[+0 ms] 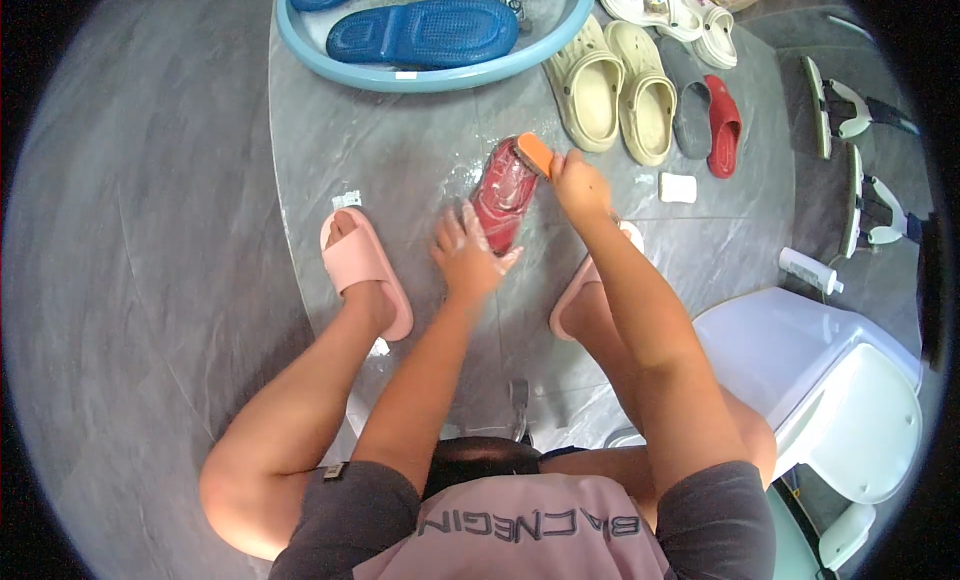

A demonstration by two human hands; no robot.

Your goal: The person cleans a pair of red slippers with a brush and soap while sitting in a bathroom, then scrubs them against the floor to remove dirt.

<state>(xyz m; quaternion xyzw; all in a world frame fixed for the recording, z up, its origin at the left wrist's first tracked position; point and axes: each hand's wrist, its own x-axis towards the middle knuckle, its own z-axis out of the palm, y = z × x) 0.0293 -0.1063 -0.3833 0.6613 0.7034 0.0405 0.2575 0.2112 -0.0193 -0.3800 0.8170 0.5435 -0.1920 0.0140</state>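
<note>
A red slipper, wet and streaked with white foam, lies on the grey floor between my feet. My right hand is closed round the handle of an orange brush, whose head is at the slipper's far end, by its right edge. At the slipper's near end is my left hand, foamy, with its fingers spread and the thumb apart; slight blur hides whether it presses on the slipper.
A light blue basin holding blue slippers stands ahead. To its right are beige clogs, white clogs, a dark grey slipper and another red slipper. A white bar and white bottle lie rightward.
</note>
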